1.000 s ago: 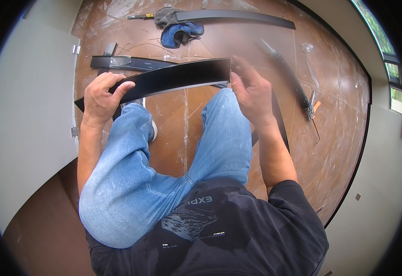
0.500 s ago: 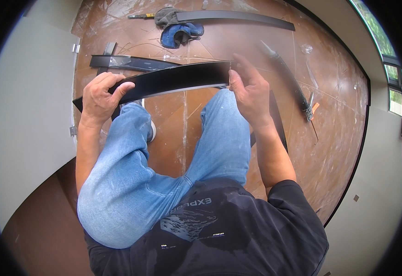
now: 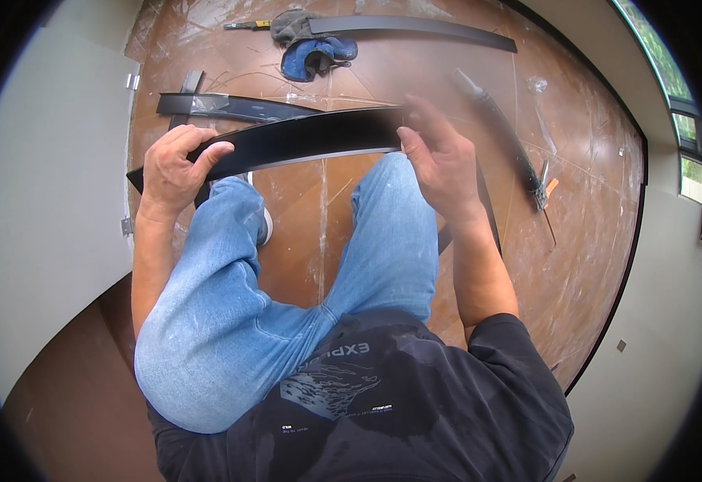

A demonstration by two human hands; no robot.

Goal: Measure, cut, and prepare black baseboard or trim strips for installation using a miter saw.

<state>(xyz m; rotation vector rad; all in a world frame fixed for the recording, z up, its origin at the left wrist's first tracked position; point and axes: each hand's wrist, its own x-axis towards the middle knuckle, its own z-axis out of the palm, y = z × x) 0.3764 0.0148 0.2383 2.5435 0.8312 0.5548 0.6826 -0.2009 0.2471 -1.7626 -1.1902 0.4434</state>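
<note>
A long flat black trim strip [image 3: 311,136] is held up crosswise above my knees, its smooth dark face toward me. My left hand [image 3: 176,165] is closed round its left part, thumb on the face and fingers over the upper edge. At the strip's right end, my right hand [image 3: 441,157] pinches it with the thumb on the near side; the fingertips behind are hazy. Beyond the left part of the strip, another dark strip [image 3: 246,108] with clear film on it lies across a short crossing piece [image 3: 193,82].
A long dark grey strip [image 3: 415,29] lies at the far side beside a grey and blue cloth bundle [image 3: 311,58] and a yellow-black tool [image 3: 248,26]. At right, a caulking gun [image 3: 512,145] rests on the dusty brown floor [image 3: 584,233]. A white panel [image 3: 54,201] stands at left.
My right hand has shifted slightly to the right and down at the strip's end. My left hand and the strip are almost unmoved.
</note>
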